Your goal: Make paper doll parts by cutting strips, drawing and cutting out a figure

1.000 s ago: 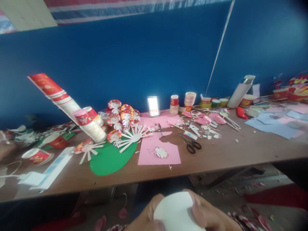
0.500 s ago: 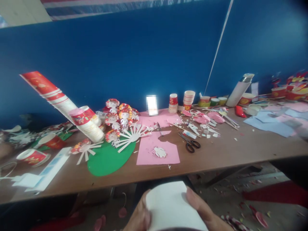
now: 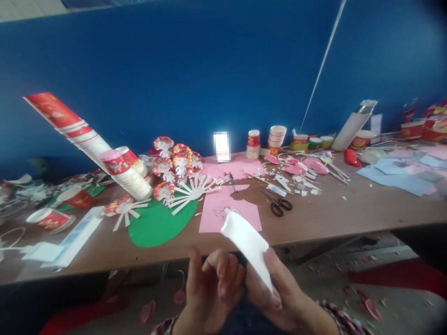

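Note:
A curved piece of white paper (image 3: 248, 241) is gripped by its lower edge in my right hand (image 3: 279, 293), thumb on the near face. It tilts up to the left, over the table's front edge and part of a pink paper sheet (image 3: 213, 218). Just left of it, my left hand (image 3: 213, 284) is open and holds nothing; the fingers are loosely bent, with the thumb apart. Black-handled scissors (image 3: 277, 204) lie on the table beyond my right hand. A green round sheet (image 3: 157, 225) lies beyond my left hand.
Leaning stacks of paper cups (image 3: 87, 135) and paper doll figures (image 3: 181, 163) stand at left. A white power strip (image 3: 78, 237) lies near the front edge. Paper scraps (image 3: 300, 188), upright cups (image 3: 253, 144) and blue paper (image 3: 394, 177) are at right. A bright, blurred-out screen (image 3: 222, 146) stands at the back.
My left hand has let go of the white paper and moved beside it. My right hand has turned the paper nearly edge-on and raised it over the pink sheet.

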{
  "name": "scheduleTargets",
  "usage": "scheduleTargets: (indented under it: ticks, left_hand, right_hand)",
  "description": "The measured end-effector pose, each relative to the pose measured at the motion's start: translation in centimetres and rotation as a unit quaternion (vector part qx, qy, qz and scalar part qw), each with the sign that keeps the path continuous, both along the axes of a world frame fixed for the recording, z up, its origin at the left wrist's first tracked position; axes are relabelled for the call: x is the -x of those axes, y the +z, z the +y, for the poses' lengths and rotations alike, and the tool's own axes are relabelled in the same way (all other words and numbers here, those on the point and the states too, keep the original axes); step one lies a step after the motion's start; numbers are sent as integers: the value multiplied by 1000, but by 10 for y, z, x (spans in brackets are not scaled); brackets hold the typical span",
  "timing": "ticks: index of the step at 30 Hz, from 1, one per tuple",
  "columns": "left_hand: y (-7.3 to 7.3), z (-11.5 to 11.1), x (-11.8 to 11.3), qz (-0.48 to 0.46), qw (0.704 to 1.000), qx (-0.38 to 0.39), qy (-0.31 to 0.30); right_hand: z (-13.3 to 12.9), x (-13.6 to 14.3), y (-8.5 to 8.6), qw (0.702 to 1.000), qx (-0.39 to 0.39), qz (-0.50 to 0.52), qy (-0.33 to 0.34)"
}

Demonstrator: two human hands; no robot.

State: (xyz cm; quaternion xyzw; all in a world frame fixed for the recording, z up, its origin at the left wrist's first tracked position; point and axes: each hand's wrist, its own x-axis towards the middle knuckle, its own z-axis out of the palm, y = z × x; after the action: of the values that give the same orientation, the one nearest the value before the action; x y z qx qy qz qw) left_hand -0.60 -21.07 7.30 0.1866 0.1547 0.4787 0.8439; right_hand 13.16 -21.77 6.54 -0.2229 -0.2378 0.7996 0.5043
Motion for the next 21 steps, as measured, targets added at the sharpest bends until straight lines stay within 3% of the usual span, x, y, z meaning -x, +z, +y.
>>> scheduleTargets:
  ticks: [3,9,17,21]
  left_hand:
    - [2,10,-8,64,997,-10,32]
    - [-12,14,-10,202,974,11,100]
    - [-15,22,-4,362,920,-7,151]
    - [-20,18,-4,322,939,3,120]
  right_hand:
    - [9,0,-9,992,-24,-96,-80]
    - [20,-8,-27,946,-139,-284,-75]
    - [23,-19,-31,958,-124,-243,-88]
    - [20,-15,-34,974,-69,-200,-83]
